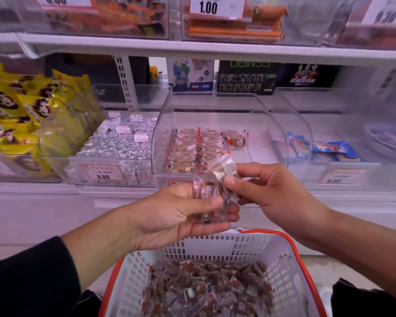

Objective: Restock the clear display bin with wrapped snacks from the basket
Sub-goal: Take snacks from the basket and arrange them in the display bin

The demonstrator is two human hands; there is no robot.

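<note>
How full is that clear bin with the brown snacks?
Mostly empty: the clear bin holds two neat rows of wrapped snacks on its left, the rest bare floor.

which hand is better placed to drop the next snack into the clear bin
Right, probably. The right hand pinches one wrapped snack lifted nearest the clear bin, while the left hand sits lower, cupping a small bunch of snacks.

Bin [274,124] mouth open; right floor half bare.
</note>
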